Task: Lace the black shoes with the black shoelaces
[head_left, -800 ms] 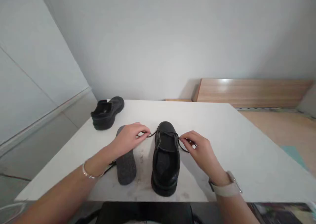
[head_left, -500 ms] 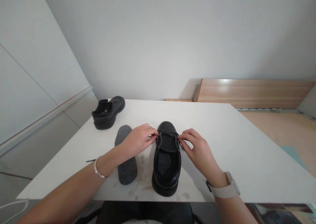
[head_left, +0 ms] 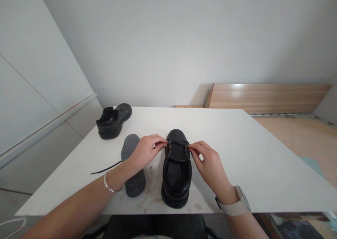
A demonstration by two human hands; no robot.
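Note:
A black shoe (head_left: pixel 176 193) stands upright on the white table, toe pointing away from me and opening towards me. A thin dark shoelace (head_left: pixel 178 141) crosses over its tongue near the toe. At the left eyelet flap, my left hand (head_left: pixel 149 148) is closed in a pinch on the lace, its fingertips against the shoe. My right hand (head_left: pixel 208 160) pinches the lace at the right flap; the exact grip is partly hidden by the fingers. Under my left wrist lies a grey felt insole (head_left: pixel 135 183). A dark lace end stretches out on the table left of it.
A second black shoe (head_left: pixel 110 124) sits at the table's far left corner. Brownish smudges mark the white table (head_left: pixel 223 126) near its front edge. Behind on the right is a wooden headboard (head_left: pixel 263 96). A black chair seat edge (head_left: pixel 155 225) shows below.
My left forearm has shifted slightly, so more of the lace end on the table shows. Both hands stay pinched at the shoe's flaps. The whole view has shifted slightly.

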